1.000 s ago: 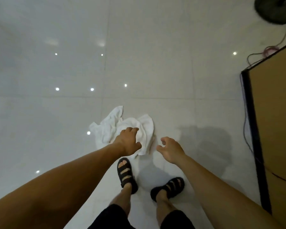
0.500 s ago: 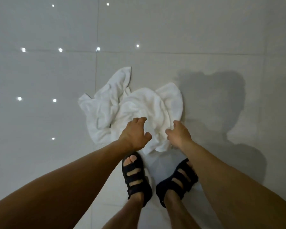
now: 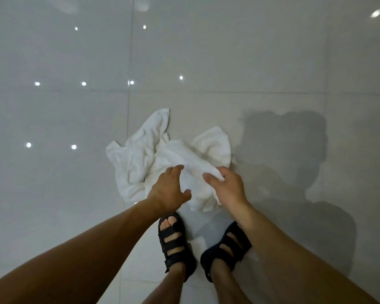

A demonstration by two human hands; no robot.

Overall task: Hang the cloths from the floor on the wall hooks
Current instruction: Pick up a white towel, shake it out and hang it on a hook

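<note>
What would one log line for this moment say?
stage: pickup | white cloths: crumpled on tiled floor | left hand: open over the pile | right hand: pinching a fold

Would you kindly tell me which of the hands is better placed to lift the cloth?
Probably the right hand: it pinches a fold of the white cloth, while the left hand is spread open over it, gripping nothing.

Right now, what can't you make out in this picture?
Head view:
- Wall hooks: outside the frame.
- How many cloths: the crumpled folds overlap.
- Right hand fingertips: covered by the fold it pinches.
- Whether the left hand touches cloth: the angle hides any gap.
</note>
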